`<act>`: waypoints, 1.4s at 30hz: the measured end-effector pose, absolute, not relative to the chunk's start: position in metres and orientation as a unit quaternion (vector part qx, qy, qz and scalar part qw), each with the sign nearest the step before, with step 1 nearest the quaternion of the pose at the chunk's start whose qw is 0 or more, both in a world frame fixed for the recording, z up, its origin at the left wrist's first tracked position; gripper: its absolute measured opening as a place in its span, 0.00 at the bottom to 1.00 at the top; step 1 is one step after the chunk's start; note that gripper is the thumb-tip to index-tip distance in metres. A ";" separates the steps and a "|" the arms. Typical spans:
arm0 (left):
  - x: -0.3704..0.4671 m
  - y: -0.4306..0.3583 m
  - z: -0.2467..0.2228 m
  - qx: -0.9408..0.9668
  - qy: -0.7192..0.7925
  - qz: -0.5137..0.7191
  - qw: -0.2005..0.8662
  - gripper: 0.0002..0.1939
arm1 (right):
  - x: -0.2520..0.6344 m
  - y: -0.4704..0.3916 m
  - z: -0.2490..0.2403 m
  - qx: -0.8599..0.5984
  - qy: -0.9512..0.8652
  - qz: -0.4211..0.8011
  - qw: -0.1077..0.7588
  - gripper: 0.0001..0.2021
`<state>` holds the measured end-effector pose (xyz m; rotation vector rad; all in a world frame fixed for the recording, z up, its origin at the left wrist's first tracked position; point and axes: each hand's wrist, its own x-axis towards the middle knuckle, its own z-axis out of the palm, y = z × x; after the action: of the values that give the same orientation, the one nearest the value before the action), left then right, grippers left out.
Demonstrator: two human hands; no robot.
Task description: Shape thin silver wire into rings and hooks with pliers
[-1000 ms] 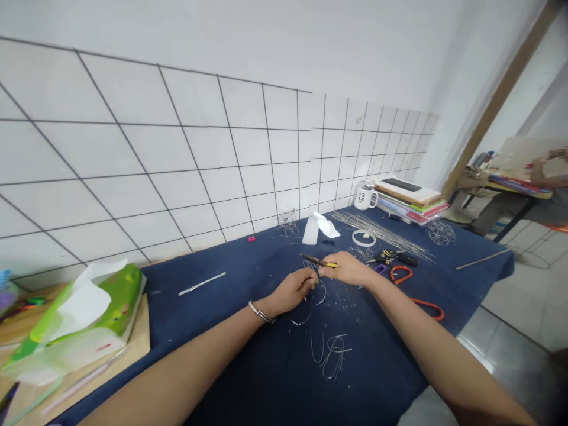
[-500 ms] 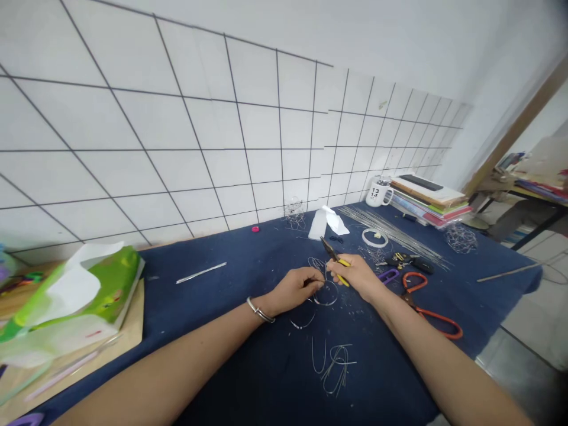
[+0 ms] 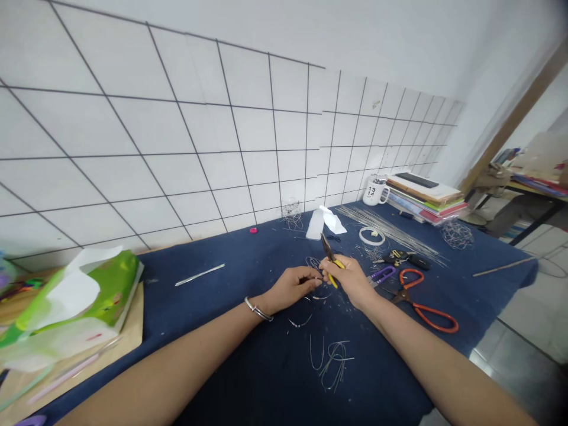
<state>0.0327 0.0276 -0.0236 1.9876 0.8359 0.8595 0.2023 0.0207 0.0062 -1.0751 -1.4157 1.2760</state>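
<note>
My right hand (image 3: 350, 280) is closed round yellow-handled pliers (image 3: 327, 246), whose dark jaws point up and away from me. Close beside it, my left hand (image 3: 295, 289), with a silver bangle (image 3: 258, 309) on the wrist, pinches a thin metal wire (image 3: 320, 297) that curves below the fingertips. The fingertips of both hands almost meet, and the exact grip on the wire is partly hidden. Behind them lies a loose coil of wire (image 3: 312, 261). Nearer to me are a short curved wire (image 3: 300, 323) and several bent wires (image 3: 336, 362) on the dark blue cloth (image 3: 248, 367).
At right lie orange-handled scissors (image 3: 429, 318), purple-handled snips (image 3: 383, 274) and black pliers (image 3: 417, 261). Behind them are straight wires (image 3: 394, 232), a white ring-shaped roll (image 3: 371, 236), a mug (image 3: 376, 191) and stacked books (image 3: 426, 204). A green tissue pack (image 3: 110, 290) sits at left.
My hands have drawn slightly closer together, and the right fingers cover more of the wire. The wire loop below them appears flatter. The whole view has shifted slightly.
</note>
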 end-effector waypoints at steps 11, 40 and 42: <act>0.031 0.024 -0.016 0.774 0.346 0.336 0.411 0.16 | 0.200 0.020 0.004 -0.423 -0.556 0.530 0.481 0.11; 0.031 0.026 -0.017 0.747 0.343 0.363 0.439 0.17 | 0.202 0.019 0.004 -0.428 -0.618 0.479 0.453 0.14; 0.030 0.026 -0.017 0.739 0.344 0.364 0.450 0.16 | 0.204 0.019 0.006 -0.429 -0.649 0.455 0.434 0.14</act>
<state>0.0303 0.0263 -0.0165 1.8286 0.8514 0.8996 0.2040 0.0194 0.0057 -1.0683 -1.6167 1.1328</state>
